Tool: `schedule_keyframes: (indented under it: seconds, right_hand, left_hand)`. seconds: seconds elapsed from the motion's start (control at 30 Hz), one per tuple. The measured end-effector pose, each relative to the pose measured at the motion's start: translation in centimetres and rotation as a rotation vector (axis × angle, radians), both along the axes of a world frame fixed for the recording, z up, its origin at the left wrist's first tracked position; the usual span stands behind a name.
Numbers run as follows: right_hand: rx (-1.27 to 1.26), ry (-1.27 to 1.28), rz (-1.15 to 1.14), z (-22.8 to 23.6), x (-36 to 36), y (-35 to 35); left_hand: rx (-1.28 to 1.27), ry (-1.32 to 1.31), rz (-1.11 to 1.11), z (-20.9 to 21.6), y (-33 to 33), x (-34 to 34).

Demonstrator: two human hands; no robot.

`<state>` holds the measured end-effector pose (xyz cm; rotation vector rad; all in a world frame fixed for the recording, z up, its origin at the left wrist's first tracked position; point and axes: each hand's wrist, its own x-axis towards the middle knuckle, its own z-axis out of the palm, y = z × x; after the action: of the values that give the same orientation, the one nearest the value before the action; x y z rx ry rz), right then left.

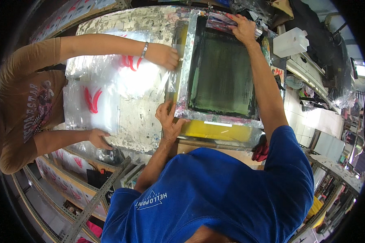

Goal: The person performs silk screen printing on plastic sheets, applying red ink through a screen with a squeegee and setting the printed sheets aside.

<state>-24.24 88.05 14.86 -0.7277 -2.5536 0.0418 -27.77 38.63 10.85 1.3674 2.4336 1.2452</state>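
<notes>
A screen printing frame [185,77] with a dark, greenish mesh [223,75] lies on a yellow board [215,131] in front of me. My left hand [171,121] grips the frame's near left corner, fingers along its side and thumb at the near edge. At the far end, my right hand [243,30] is closed on the end of an ink-stained squeegee [221,21], which rests across the frame. Left of the frame, a co-worker's hand [162,56] is at the edge of a clear plastic sheet [171,83]; what its fingers hold is hard to make out.
Clear plastic bags with red prints [93,99] lie on the stained table [138,125] to the left. The co-worker's other hand [99,138] is at the table's near edge. Printed sheets fill racks [65,178] at lower left. A white plastic jug [290,42] stands at right.
</notes>
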Motion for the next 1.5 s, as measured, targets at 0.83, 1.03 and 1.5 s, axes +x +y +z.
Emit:
schedule_keyframes:
  seconds: [0.83, 1.03, 1.5]
  right_hand:
    - [0.15, 0.158, -0.014, 27.5, 10.2, -12.8]
    - [-0.11, 0.215, 0.008, 32.9, 5.2, -17.6]
    - [-0.085, 0.287, 0.189, 32.2, 4.6, -12.2]
  left_hand:
    - [-0.054, 0.323, 0.298, 6.1, 7.1, -12.2]
    - [-0.15, 0.061, 0.338, 1.5, 4.2, -13.7]
    - [-0.294, 0.305, -0.451, 0.2, 14.4, -2.3]
